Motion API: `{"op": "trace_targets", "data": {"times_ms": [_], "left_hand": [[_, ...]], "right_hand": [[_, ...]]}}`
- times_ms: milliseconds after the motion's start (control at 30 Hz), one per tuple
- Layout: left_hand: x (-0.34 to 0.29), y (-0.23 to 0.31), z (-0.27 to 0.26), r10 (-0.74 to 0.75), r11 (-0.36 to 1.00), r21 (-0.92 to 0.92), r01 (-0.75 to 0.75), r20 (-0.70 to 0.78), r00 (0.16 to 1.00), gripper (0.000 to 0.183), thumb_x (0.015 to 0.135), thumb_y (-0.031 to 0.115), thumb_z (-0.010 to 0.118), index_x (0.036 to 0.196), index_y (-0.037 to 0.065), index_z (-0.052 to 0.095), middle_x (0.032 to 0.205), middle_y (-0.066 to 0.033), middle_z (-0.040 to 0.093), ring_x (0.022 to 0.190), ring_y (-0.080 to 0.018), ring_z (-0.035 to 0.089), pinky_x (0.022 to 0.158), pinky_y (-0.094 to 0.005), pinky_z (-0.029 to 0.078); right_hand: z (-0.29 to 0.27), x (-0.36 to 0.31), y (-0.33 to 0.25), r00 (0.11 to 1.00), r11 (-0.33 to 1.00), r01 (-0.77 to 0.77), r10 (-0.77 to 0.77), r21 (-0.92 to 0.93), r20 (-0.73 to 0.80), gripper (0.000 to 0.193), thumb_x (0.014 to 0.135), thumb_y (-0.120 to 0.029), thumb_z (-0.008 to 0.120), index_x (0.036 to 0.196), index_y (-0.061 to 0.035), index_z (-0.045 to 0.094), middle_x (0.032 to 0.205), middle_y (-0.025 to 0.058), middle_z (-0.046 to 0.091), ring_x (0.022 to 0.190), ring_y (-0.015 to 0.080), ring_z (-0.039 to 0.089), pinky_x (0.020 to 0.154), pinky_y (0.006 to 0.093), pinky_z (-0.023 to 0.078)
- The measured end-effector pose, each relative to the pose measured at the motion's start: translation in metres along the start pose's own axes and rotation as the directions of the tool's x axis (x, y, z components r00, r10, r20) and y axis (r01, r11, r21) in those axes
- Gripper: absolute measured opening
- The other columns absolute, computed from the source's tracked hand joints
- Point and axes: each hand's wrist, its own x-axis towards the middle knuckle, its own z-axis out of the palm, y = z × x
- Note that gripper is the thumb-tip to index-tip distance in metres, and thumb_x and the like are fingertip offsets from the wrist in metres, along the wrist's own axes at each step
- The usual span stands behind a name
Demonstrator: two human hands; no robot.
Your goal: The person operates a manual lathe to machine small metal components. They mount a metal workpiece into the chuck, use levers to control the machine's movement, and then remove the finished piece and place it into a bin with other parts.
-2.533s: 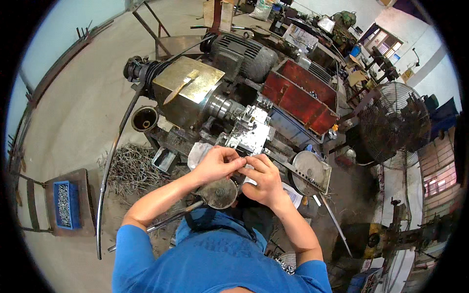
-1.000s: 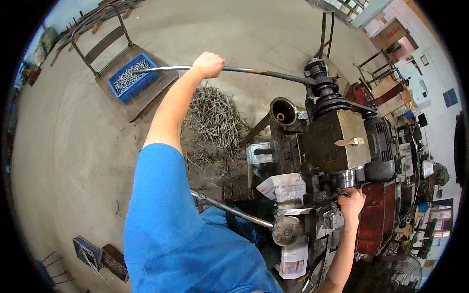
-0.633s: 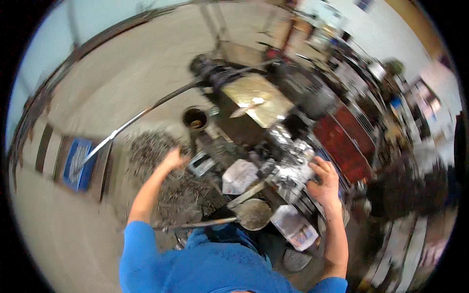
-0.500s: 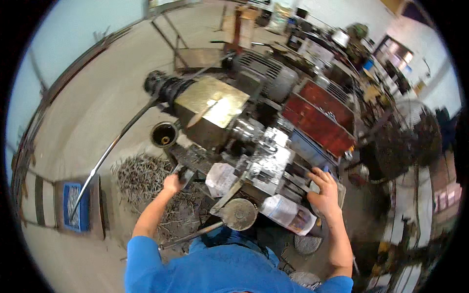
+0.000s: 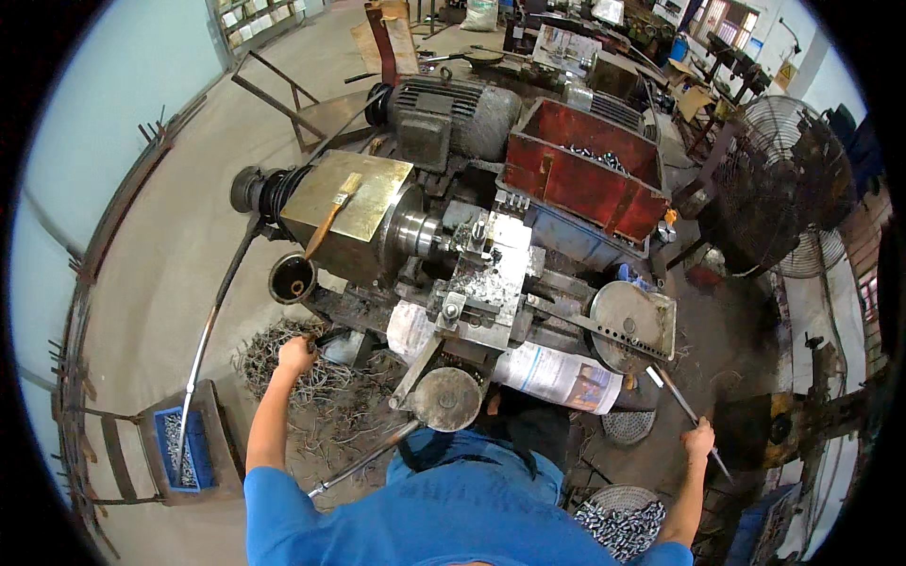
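My left hand is closed beside the front of a lathe, above a heap of metal shavings. At its fingertips is a small dark part that I cannot make out. Out to the right, my right hand is wrapped round a slim metal rod that slants down past the hand. In the middle stands the tool slide with its bolted blocks. A round handwheel disc sits nearest my body. A wooden-handled brush lies on the machine's flat yellowish top.
Behind the slide, a red metal bin holds small metal parts. A blue crate of parts stands at the left, and a basket of shiny parts is near my right arm. A large fan stands at right. Printed paper covers a bar.
My right hand has moved from beside the slide rails, fingers spread, down and right, and now grips the rod. My left hand has shifted slightly left. The whole view has turned a little.
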Motion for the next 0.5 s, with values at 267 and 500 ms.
{"op": "trace_targets", "data": {"times_ms": [267, 500], "left_hand": [[-0.086, 0.036, -0.024, 0.192, 0.841, -0.539, -0.052, 0.208, 0.959, 0.041, 0.077, 0.026, 0.064, 0.113, 0.007, 0.059, 0.083, -0.0169, 0.065, 0.077, -0.0303, 0.063, 0.068, -0.0387, 0.049], [-0.083, 0.023, 0.016, 0.173, 0.936, -0.339, -0.09, 0.223, 0.959, 0.034, 0.078, 0.027, 0.064, 0.102, 0.003, 0.061, 0.072, -0.0159, 0.062, 0.066, -0.0295, 0.061, 0.063, -0.0383, 0.048]], "right_hand": [[-0.054, -0.154, -0.087, 0.98, 0.946, -0.14, 0.089, 0.293, 0.18, 0.027, 0.056, -0.02, 0.061, 0.077, -0.003, 0.056, 0.073, 0.0212, 0.061, 0.07, 0.042, 0.059, 0.066, 0.0473, 0.048], [-0.084, -0.208, -0.164, 0.97, 0.676, -0.229, 0.093, 0.701, 0.226, 0.028, 0.056, -0.018, 0.059, 0.077, -0.0001, 0.054, 0.064, 0.0212, 0.055, 0.061, 0.0389, 0.055, 0.058, 0.0439, 0.044]]}}
